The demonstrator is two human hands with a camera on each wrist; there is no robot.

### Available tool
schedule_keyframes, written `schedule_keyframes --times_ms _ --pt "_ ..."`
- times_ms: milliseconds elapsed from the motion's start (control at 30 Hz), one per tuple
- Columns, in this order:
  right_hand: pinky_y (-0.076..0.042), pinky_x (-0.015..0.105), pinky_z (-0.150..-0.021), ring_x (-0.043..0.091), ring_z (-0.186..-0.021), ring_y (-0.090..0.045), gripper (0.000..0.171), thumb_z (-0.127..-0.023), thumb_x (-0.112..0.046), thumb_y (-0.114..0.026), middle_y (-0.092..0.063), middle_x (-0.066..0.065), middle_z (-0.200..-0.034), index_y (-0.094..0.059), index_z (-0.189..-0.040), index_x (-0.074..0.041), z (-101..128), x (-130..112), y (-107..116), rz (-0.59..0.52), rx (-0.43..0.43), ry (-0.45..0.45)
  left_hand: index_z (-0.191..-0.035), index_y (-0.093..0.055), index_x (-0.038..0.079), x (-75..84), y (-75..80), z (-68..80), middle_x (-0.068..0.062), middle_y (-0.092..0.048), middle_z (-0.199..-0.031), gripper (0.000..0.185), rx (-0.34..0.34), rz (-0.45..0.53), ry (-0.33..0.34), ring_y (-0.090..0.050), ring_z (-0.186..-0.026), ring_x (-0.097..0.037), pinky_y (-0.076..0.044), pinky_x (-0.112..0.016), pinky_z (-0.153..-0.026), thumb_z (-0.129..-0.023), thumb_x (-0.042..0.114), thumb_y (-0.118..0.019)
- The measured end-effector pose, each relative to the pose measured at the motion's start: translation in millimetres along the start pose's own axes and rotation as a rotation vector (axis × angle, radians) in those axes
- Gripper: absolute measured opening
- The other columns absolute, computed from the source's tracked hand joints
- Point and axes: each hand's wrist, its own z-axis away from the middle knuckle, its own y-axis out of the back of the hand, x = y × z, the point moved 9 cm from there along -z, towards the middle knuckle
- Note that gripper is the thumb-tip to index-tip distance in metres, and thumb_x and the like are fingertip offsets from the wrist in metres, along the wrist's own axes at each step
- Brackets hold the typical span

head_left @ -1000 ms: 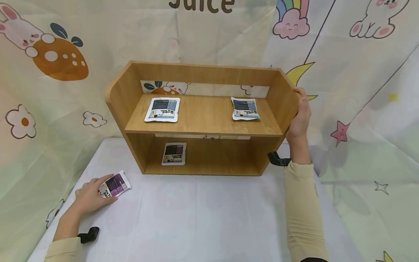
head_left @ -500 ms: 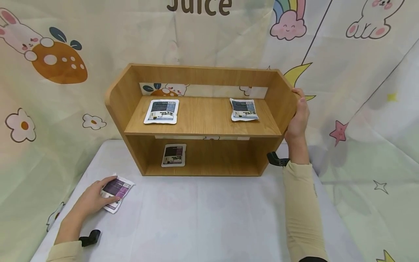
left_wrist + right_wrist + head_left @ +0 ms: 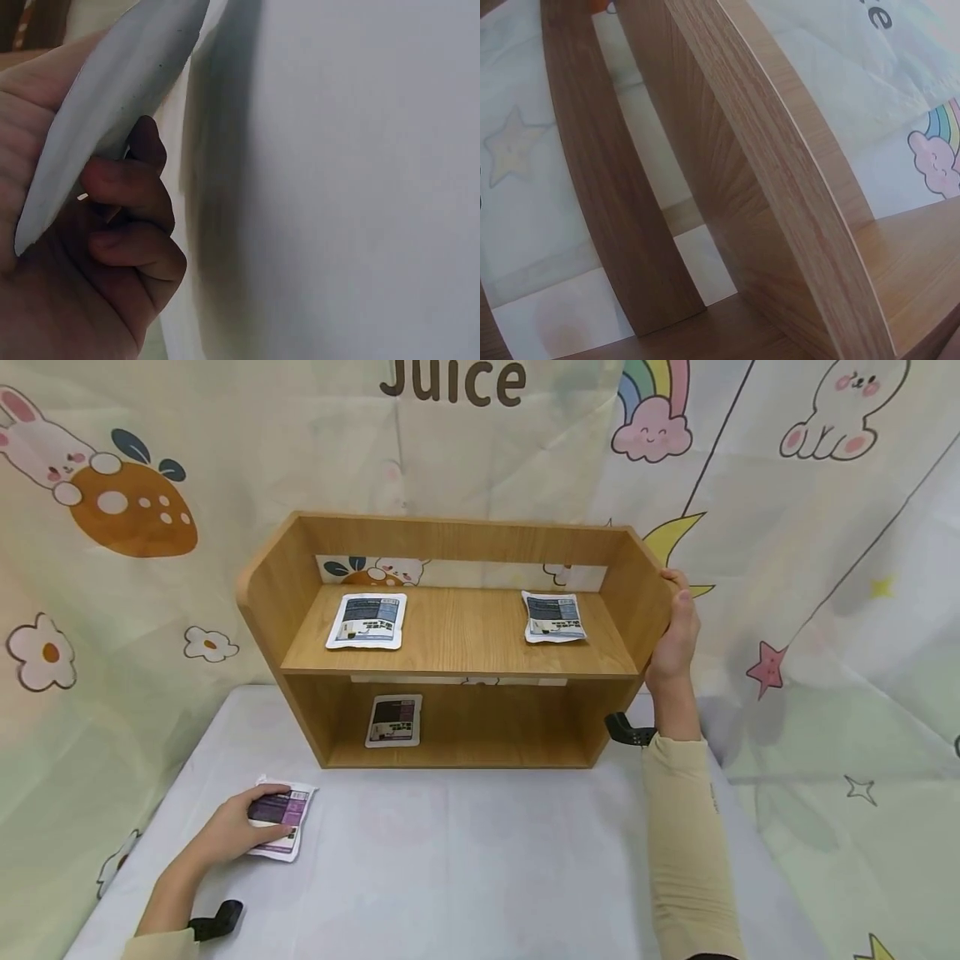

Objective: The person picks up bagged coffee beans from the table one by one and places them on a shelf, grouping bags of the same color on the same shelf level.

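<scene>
A two-tier wooden shelf (image 3: 457, 702) stands on the white table (image 3: 465, 860). My left hand (image 3: 240, 828) grips a purple-labelled white pouch (image 3: 285, 814) at the table's front left; the left wrist view shows the pouch's pale edge (image 3: 112, 97) with my fingers (image 3: 131, 202) curled under it. My right hand (image 3: 675, 631) holds the shelf's right side panel (image 3: 780, 187) near its top. Two blue-labelled pouches lie on the upper board, one left (image 3: 366, 621) and one right (image 3: 553, 617). A dark-labelled pouch (image 3: 393, 721) lies on the lower board.
A cartoon-printed cloth backdrop (image 3: 135, 527) hangs behind and to both sides of the table. Black wrist-camera mounts show at my left wrist (image 3: 216, 920) and right wrist (image 3: 626, 729).
My left hand has turned the purple pouch and drawn it slightly nearer and to the right on the table. The right hand has stayed on the shelf's side.
</scene>
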Motion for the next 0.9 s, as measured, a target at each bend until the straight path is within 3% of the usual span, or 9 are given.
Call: schedule_keyframes --times_ms 233,400,500,667,900 --pt "-0.028 0.040 -0.093 0.023 -0.116 -0.042 0.045 -0.104 -0.039 -0.025 -0.047 0.009 -0.132 -0.054 -0.131 -0.019 1 -2 0 -0.002 -0.010 0.026 -0.129 -0.058 0.011 19.4 -18.3 -6.7 -0.026 -0.057 -0.125 0.069 -0.003 0.063 -0.012 -0.053 -0.113 -0.042 -0.040 -0.060 -0.091 -0.072 0.038 -0.086" --pt "-0.029 0.040 -0.094 0.023 -0.117 -0.041 0.045 -0.104 -0.039 -0.025 -0.047 0.009 -0.132 -0.053 -0.132 -0.018 2 -2 -3 0.005 -0.018 0.030 -0.133 -0.055 0.012 31.9 -35.3 -9.4 -0.027 -0.053 -0.131 0.073 -0.036 0.079 0.046 -0.048 -0.119 -0.046 -0.037 -0.064 -0.094 -0.073 0.043 -0.084" --pt "-0.029 0.040 -0.093 0.024 -0.116 -0.041 0.045 -0.104 -0.038 -0.025 -0.047 0.010 -0.132 -0.053 -0.133 -0.018 4 -3 -5 0.012 -0.024 0.026 -0.134 -0.054 0.012 38.7 -42.4 -9.7 -0.028 -0.051 -0.133 0.075 -0.024 0.083 0.070 -0.047 -0.121 -0.047 -0.036 -0.065 -0.095 -0.073 0.043 -0.083" --pt "-0.028 0.040 -0.093 0.022 -0.117 -0.040 0.045 -0.104 -0.041 -0.025 -0.046 0.007 -0.132 -0.053 -0.133 -0.021 4 2 -4 0.031 -0.020 0.013 -0.135 -0.053 0.014 53.3 -47.2 -15.9 -0.026 -0.050 -0.134 0.073 0.018 0.117 0.056 -0.047 -0.122 -0.046 -0.036 -0.064 -0.095 -0.075 0.042 -0.083" --pt "-0.029 0.040 -0.093 0.023 -0.116 -0.040 0.044 -0.104 -0.041 -0.027 -0.046 0.008 -0.132 -0.052 -0.134 -0.021 4 -1 0 0.037 -0.029 0.015 -0.136 -0.053 0.017 84.8 -64.5 -33.1 -0.023 -0.048 -0.138 0.071 0.012 0.198 0.042 -0.044 -0.125 -0.043 -0.034 -0.064 -0.098 -0.076 0.039 -0.083"
